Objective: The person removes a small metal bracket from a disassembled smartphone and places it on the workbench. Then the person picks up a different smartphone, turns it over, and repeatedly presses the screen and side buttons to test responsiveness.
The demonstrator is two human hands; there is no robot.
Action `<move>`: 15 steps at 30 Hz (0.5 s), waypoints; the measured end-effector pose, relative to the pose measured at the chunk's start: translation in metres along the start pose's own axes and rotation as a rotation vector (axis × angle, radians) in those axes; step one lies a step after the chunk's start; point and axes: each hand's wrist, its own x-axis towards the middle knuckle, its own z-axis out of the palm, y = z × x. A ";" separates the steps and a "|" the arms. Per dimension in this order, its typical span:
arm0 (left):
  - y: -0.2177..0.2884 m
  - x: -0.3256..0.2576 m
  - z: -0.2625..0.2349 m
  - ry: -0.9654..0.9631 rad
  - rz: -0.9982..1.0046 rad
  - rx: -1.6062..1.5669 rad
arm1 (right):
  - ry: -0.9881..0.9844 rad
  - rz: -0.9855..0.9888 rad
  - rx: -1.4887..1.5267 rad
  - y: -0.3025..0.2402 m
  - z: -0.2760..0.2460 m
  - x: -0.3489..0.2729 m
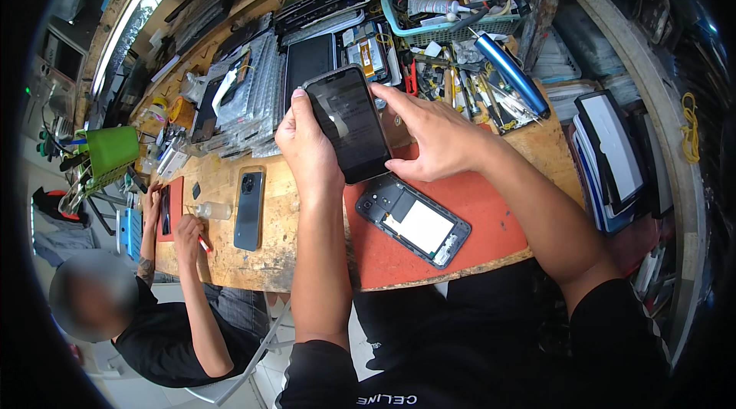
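A dark smartphone [354, 133] is held up above the bench, its glossy screen facing me. My left hand [308, 137] is wrapped round its left edge, with the thumb near the upper corner. At the opposite side is my right hand [429, 133], its index finger at the upper right edge and its thumb by the lower right corner. Below them an opened phone [414, 223], back cover off and a white battery showing, rests on a red mat [491, 217]. Left of my forearm, another dark phone [249, 208] lies on the wood.
At the left, a co-worker [184, 317] works over a phone on a smaller red mat. A teal basket [452, 26] of supplies, a blue cylindrical tool [512, 74] and scattered hand tools fill the back right. Stacked phone parts and bubble wrap [257, 95] crowd the back left.
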 end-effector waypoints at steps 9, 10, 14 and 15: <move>-0.007 0.001 0.003 -0.042 0.019 0.012 | 0.300 -0.094 0.033 0.004 0.005 0.004; -0.008 -0.001 0.003 -0.057 0.023 0.015 | 0.361 -0.099 0.018 0.004 0.005 0.005; -0.010 -0.010 0.006 -0.142 0.155 0.161 | 0.435 -0.091 0.066 0.004 0.001 0.005; -0.010 -0.011 0.007 -0.134 0.135 0.152 | 0.433 -0.096 0.069 0.004 0.000 0.005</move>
